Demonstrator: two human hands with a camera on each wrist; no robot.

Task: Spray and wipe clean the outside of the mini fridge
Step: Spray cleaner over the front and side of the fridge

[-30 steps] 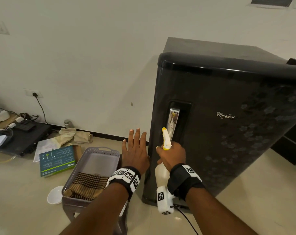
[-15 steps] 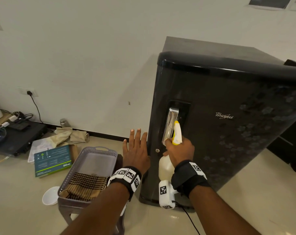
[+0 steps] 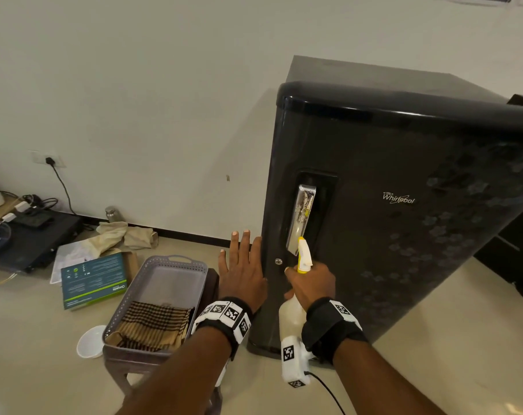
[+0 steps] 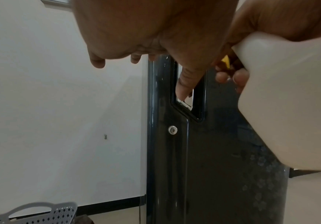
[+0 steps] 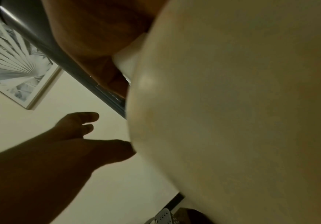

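Observation:
A black mini fridge (image 3: pixel 404 235) stands on the floor against the wall, its door with a chrome handle (image 3: pixel 302 217) facing me. My right hand (image 3: pixel 311 283) grips a white spray bottle (image 3: pixel 291 319) with a yellow nozzle (image 3: pixel 303 256) pointed at the door just below the handle. My left hand (image 3: pixel 242 268) is flat with straight fingers, held beside the fridge's left edge; contact is unclear. In the left wrist view the bottle (image 4: pixel 290 106) fills the right side before the fridge door (image 4: pixel 203 166). In the right wrist view the bottle (image 5: pixel 232 121) blocks most of the picture.
A grey perforated basket (image 3: pixel 176 265) holding a checked brown cloth (image 3: pixel 152 327) sits on a stool left of the fridge. A small white bowl (image 3: pixel 89 345), a green box (image 3: pixel 92 280), rags (image 3: pixel 119 235) and cables lie on the floor. Dark furniture (image 3: pixel 514 250) stands right of the fridge.
My right hand carried the spray bottle a little to the right and up, from the door's left edge to just below the handle. The left hand stayed flat beside the fridge.

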